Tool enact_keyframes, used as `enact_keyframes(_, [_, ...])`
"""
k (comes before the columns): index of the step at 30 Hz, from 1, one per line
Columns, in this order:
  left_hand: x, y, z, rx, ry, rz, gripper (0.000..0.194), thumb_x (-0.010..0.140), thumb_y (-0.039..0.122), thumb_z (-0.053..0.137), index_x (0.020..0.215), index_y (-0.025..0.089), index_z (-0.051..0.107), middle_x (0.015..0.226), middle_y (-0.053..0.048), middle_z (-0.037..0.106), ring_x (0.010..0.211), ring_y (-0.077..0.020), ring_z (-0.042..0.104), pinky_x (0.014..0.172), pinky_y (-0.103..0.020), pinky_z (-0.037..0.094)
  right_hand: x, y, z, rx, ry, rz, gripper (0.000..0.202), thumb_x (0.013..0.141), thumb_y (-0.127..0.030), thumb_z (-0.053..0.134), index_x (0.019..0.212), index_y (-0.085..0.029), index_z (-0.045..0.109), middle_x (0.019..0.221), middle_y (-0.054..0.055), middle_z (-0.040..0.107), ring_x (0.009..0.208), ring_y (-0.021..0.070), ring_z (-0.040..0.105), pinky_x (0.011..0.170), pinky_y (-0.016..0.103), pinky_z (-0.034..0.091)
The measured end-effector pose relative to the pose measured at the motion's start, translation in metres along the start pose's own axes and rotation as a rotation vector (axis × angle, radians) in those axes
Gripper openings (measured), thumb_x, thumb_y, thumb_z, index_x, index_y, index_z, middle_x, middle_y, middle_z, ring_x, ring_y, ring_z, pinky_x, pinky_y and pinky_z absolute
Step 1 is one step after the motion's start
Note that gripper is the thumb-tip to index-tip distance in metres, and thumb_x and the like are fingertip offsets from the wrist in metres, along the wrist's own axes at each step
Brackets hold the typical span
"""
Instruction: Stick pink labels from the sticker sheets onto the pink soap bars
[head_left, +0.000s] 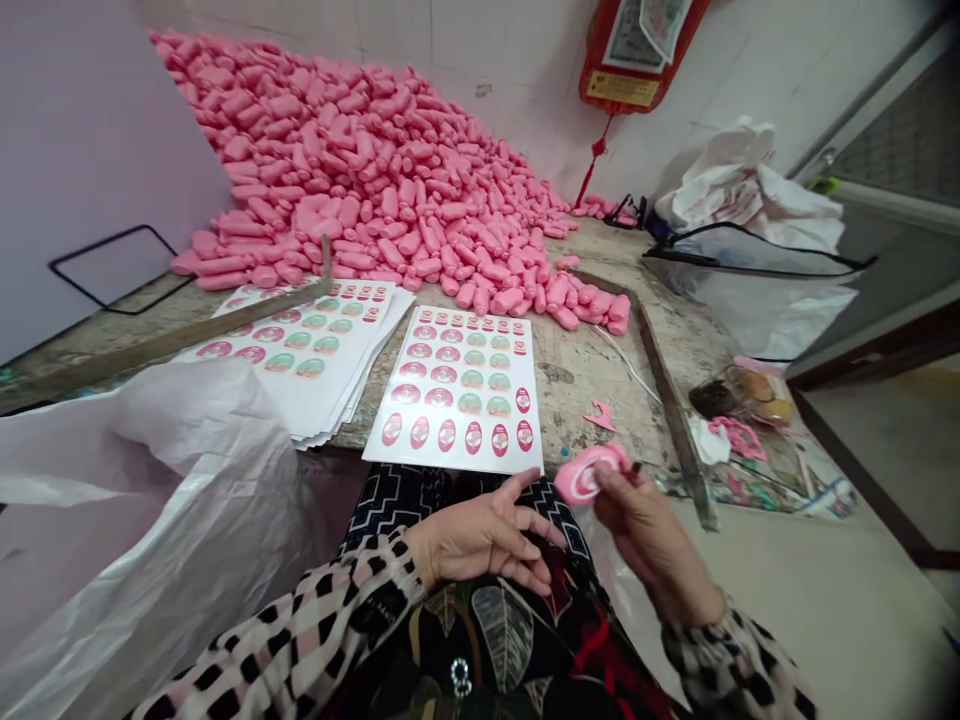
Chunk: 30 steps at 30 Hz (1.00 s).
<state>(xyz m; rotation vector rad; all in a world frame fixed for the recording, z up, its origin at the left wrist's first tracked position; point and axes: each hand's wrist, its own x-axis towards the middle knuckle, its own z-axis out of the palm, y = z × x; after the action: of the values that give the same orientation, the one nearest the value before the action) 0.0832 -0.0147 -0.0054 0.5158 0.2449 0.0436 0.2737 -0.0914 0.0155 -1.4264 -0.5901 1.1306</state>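
Observation:
My right hand (656,540) grips a small pink bottle (581,474) between thumb and fingers, at the table's front edge. An oval pink-and-white label shows on its near face, slightly blurred. My left hand (484,535) is just left of it over my lap, fingers spread and holding nothing. Above that hand lies a white sheet of stickers (471,345), with rows of round and oval pink and green labels. A stack of similar sticker sheets (330,385) sits to its left. Behind them rises a large heap of pink bottles (375,170), piled against the wall.
Wooden strips (667,400) edge the worktable (559,400) on the right, and another strip (187,340) crosses the left stack. A pink scrap (600,416) lies near my right hand. Clear plastic (172,530) drapes at left; bags (750,190) stand at back right.

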Motion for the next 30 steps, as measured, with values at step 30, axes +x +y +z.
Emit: enact_keyframes(30, [0.004, -0.008, -0.004, 0.002, -0.001, 0.022, 0.060, 0.070, 0.016, 0.064, 0.124, 0.017, 0.039, 0.101, -0.012, 0.062, 0.070, -0.0159, 0.064, 0.078, -0.039, 0.046, 0.047, -0.001, -0.164, -1.196, 0.323, 0.013, 0.061, 0.069, -0.066, 0.044, 0.097, -0.012, 0.052, 0.059, 0.005, 0.063, 0.056, 0.0227, 0.060, 0.053, 0.030, 0.042])
